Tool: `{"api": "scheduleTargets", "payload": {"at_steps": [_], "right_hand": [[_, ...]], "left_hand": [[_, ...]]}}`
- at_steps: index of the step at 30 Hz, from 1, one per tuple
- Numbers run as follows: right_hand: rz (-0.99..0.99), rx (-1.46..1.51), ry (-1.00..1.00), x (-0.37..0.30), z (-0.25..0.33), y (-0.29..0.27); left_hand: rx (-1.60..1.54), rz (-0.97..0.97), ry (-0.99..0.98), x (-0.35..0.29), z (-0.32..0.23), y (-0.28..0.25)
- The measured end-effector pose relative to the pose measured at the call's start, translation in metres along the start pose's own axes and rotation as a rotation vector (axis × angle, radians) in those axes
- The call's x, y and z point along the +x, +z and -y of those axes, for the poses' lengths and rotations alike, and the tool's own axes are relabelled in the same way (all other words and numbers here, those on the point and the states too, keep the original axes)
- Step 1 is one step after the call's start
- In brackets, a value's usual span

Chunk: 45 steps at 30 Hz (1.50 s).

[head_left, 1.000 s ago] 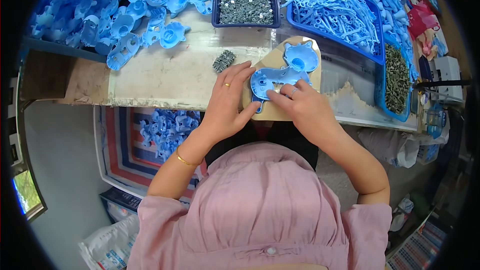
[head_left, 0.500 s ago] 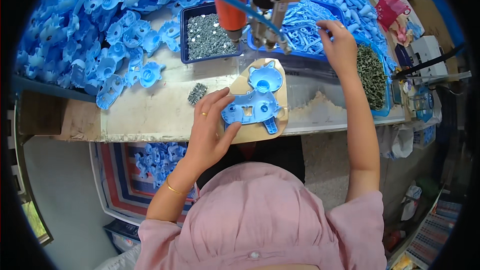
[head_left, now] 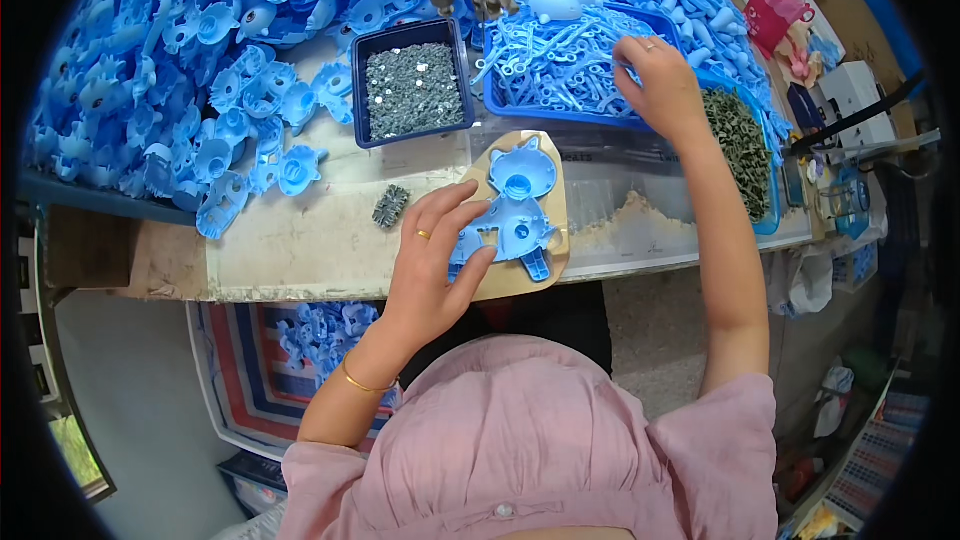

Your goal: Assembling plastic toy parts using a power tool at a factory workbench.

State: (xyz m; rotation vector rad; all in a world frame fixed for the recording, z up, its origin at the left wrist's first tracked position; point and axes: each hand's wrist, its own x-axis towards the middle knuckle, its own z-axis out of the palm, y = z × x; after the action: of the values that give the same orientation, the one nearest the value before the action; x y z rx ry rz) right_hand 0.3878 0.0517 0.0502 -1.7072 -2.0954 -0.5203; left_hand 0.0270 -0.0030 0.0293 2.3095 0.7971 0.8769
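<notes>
Smooth plastic shell [head_left: 520,212], matt cloth blouse [head_left: 510,420]

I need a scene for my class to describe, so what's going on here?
A person is working at a bench. The left hand is spread at the left side of a blue plastic shell, partly covering it, on a tan board. The right hand is over a blue basket of thin blue parts; whether it grips one is unclear. Beyond the board sits a dark bin of small grey pieces.

The left hand [head_left: 432,258] covers part of a blue shell [head_left: 524,228] while the right hand [head_left: 662,82] hovers over a blue bin [head_left: 570,119].
</notes>
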Motion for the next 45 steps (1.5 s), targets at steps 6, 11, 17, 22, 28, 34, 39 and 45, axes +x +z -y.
{"api": "scheduleTargets", "payload": {"at_steps": [6, 11, 17, 22, 28, 34, 39, 45], "right_hand": [[0.037, 0.470, 0.497, -0.013, -0.018, -0.027], [0.181, 1.148, 0.644, -0.028, 0.046, -0.058], [0.321, 1.258, 0.613, -0.066, 0.129, -0.057], [-0.086, 0.460, 0.774, -0.111, 0.010, -0.066], [-0.034, -0.050, 0.694, -0.171, -0.091, -0.075], [0.042, -0.131, 0.455, -0.169, -0.098, -0.070], [-0.061, 0.376, 0.852, -0.158, -0.101, -0.082], [0.157, 1.198, 0.734, -0.089, 0.038, -0.080]], "left_hand": [[-0.109, -0.002, 0.056, 0.021, -0.011, 0.008], [-0.337, 0.013, -0.113, 0.033, -0.022, 0.025], [-0.898, -0.063, -0.462, 0.055, -0.018, 0.057], [-0.943, -0.094, -0.545, 0.048, -0.016, 0.042], [-0.969, 0.072, -0.521, 0.037, -0.022, 0.043], [-0.976, 0.086, -0.504, 0.031, -0.022, 0.048], [-0.945, 0.075, -0.511, 0.031, -0.014, 0.043], [-0.732, 0.188, -0.422, 0.038, -0.019, 0.044]]}}
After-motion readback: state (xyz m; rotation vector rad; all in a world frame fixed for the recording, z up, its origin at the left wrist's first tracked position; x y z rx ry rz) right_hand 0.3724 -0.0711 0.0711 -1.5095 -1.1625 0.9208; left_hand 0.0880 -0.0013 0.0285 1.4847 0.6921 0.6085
